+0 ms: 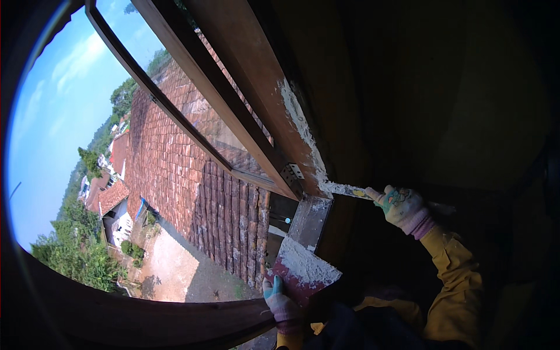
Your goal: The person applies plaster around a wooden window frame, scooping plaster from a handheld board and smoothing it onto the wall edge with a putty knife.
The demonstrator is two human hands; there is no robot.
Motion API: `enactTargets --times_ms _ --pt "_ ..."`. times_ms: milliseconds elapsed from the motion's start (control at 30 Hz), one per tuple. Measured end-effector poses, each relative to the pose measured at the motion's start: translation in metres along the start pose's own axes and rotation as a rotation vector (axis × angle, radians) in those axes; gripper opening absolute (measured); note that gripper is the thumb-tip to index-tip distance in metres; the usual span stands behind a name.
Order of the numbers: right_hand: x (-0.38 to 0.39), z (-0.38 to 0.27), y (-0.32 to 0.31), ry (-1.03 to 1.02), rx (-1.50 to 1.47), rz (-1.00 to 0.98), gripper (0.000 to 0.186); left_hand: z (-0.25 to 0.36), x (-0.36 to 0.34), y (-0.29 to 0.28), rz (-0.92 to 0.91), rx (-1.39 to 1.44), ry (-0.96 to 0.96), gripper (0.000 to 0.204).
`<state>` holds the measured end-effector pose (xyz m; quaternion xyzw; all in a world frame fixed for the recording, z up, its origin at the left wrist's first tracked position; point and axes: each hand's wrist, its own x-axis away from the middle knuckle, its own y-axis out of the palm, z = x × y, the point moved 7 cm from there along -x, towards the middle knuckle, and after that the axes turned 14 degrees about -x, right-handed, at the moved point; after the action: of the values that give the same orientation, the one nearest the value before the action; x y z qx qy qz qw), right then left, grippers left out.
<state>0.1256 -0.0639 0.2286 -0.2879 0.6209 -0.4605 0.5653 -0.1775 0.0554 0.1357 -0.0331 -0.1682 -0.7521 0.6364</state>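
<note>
My right hand (402, 209), in a pale knitted work glove, is closed round the handle of a putty knife (353, 191). The knife's blade, coated in white paste, lies against the lower corner of the wooden window frame (262, 76). A rough streak of white putty (300, 121) runs up the frame from there. Lower down, my gloved left hand (280, 300) grips the edge of a dark red board (296, 284). A thick heap of white putty (306, 261) covers the board's top. The board sits just by the window sill (310, 220), which has white smears.
A wooden window sash (219, 99) with glass stands swung outward, joined by a metal hinge (296, 171) near the knife. Outside and below are a tiled roof (175, 128), a yard (169, 265) and trees (81, 245). A dark wall (461, 99) stands at right.
</note>
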Motion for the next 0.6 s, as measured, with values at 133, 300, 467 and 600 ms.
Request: enactTargets --times_ms 133,300,467,600 --pt "0.000 -0.004 -0.009 -0.021 0.015 0.100 0.031 -0.005 -0.006 -0.007 0.019 -0.034 0.016 0.027" --pt "0.010 0.012 0.004 0.042 -0.036 -0.026 0.041 -0.011 -0.014 -0.006 0.012 -0.049 0.031 0.026" --pt "0.012 0.016 0.020 0.036 -0.090 -0.062 0.045 -0.010 -0.015 -0.006 0.026 -0.100 0.057 0.025" --pt "0.003 0.009 0.011 -0.009 -0.019 0.039 0.039 -0.015 -0.018 -0.016 0.063 -0.077 0.034 0.024"
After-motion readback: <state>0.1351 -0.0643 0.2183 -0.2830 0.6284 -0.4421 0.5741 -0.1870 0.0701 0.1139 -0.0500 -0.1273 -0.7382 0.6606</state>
